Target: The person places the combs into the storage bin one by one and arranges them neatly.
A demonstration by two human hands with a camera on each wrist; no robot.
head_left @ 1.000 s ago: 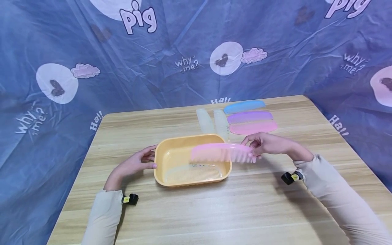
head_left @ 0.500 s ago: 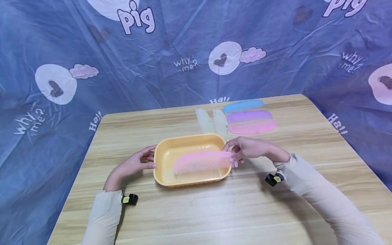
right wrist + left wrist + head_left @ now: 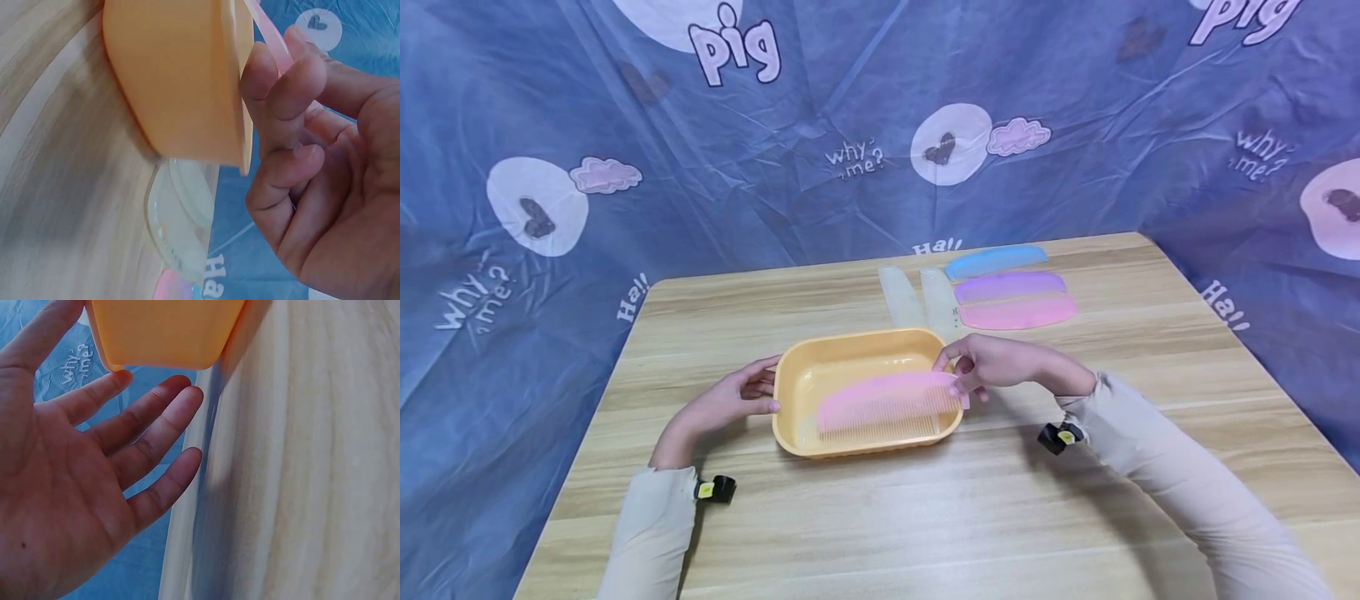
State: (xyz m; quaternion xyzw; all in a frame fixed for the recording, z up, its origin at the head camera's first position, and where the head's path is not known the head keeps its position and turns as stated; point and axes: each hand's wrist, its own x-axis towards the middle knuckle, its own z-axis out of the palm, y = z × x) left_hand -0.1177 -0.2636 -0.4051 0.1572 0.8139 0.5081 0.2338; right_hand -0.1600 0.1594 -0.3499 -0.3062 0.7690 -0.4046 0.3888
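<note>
At the near edge of a wood-grain counter (image 3: 880, 525), two pale sleeves reach forward, the left (image 3: 651, 533) and the right (image 3: 1180, 483), each with one black wrist camera, left (image 3: 724, 489) and right (image 3: 1052, 437). The left hand (image 3: 722, 404) rests against the left end of one yellow tray (image 3: 842, 348), its fingers loosely extended and spread, thumb and index touching the rim. At the opposite end, the right hand (image 3: 996, 362) pinches the end of a pink comb (image 3: 887, 400) between thumb and fingers, the other fingers curled. That comb lies slantwise over the inside of the tray, teeth toward the viewer, its held end crossing the right rim. Beneath it, inside the tray, is one pale translucent comb (image 3: 808, 432), largely covered by the pink one; whether the two touch cannot be told. Just behind the tray, two more pale combs (image 3: 898, 296) lie side by side, the tray's far wall hiding their near ends. To their right are three combs in a stack of rows: a second pink one (image 3: 1018, 313), then one purple (image 3: 1011, 287), then one blue (image 3: 996, 262) farthest back. That makes seven combs. Beyond hangs a blue printed cloth (image 3: 820, 92).
</note>
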